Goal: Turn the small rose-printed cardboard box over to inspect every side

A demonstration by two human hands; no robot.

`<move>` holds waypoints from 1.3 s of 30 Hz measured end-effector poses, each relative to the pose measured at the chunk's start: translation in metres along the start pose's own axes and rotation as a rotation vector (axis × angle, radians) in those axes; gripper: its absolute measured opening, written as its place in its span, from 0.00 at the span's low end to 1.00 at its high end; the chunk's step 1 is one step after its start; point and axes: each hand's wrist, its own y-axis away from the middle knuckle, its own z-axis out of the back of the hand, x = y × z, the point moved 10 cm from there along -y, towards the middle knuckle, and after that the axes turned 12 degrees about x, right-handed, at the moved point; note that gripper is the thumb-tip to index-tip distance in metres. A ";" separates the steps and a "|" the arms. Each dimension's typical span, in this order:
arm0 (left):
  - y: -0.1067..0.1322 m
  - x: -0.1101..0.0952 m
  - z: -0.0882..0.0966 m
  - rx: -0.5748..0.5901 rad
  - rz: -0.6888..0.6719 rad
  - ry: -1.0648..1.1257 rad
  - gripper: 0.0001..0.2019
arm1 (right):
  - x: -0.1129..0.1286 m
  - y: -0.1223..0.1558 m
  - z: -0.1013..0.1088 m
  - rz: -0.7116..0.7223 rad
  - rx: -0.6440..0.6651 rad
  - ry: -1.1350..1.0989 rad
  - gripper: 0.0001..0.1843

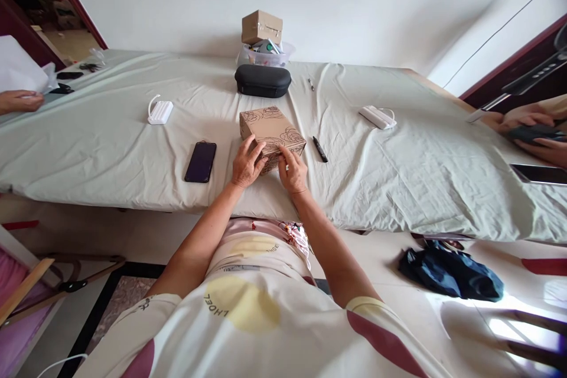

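In the head view, both hands are on the patterned cardboard box (271, 124), which sits near the front edge of the cloth-covered table (133, 159), squarely before the person. The left hand (247, 165) spreads over the near left corner, its fingers apart, some reaching onto the top. The right hand (292, 171) works at the near edge — index finger stretched along the rim, the other fingers curled; whether they pinch the cardboard, I cannot tell.

The front panel is partly behind those hands, and the top lies flat. Good handling here, I judge, means the left palm steadying the corner while the right fingertips feel along the edge, with light, even pressure so the card doesn't crease. The base wants to sit flat, since the wrinkled cloth could slide under a hard pull.

There's room to work: the phone (201, 162) lies to the left, the black marker (320, 149) just beside the box on the right — an elbow's nudge could roll it — and the black case (263, 81) rests behind.
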 end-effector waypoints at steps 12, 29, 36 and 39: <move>0.002 0.024 -0.001 -0.055 0.064 0.138 0.28 | -0.068 0.005 0.031 -0.269 -0.296 -0.118 0.21; 0.004 0.039 -0.025 0.038 0.131 0.100 0.38 | -0.086 0.002 -0.013 -0.369 0.011 -0.098 0.27; 0.014 0.069 -0.041 0.098 0.358 -0.060 0.32 | -0.083 -0.001 -0.016 -0.358 0.050 -0.119 0.24; 0.012 0.069 -0.038 0.093 0.320 0.001 0.31 | -0.081 -0.001 -0.014 -0.362 0.051 -0.167 0.19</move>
